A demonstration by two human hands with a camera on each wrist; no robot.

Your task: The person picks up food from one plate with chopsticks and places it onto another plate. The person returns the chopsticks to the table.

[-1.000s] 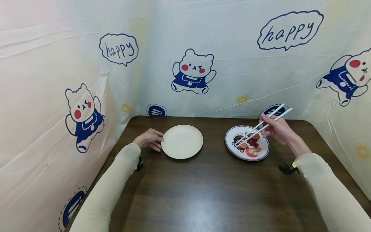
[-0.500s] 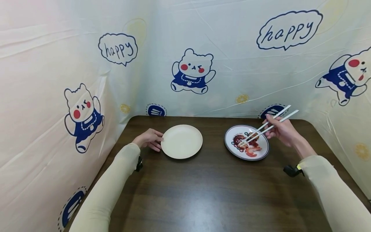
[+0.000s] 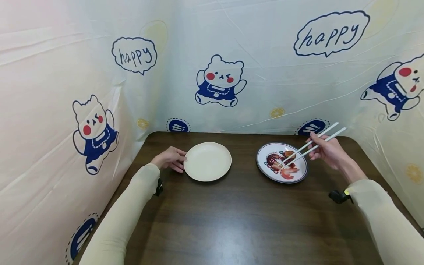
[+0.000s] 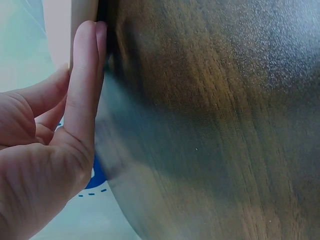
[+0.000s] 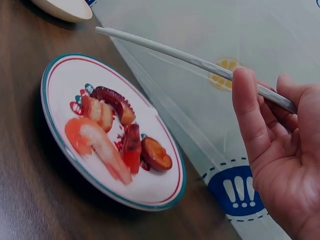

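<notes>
Head view shows two chopsticks (image 3: pixel 302 149) (right wrist view, one) clamped in right hand (image 3: pixel 327 150); left hand (image 3: pixel 170 159), centre-left, pinches pale plate (image 3: pixel 208 162).

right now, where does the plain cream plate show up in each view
Head: cream plate near the centre, at the left hand.
Left wrist: cream plate cut off at the top left.
Right wrist: cream plate cut off at top left, above the rimmed plate.
Shared landmark: the wood table.
</notes>
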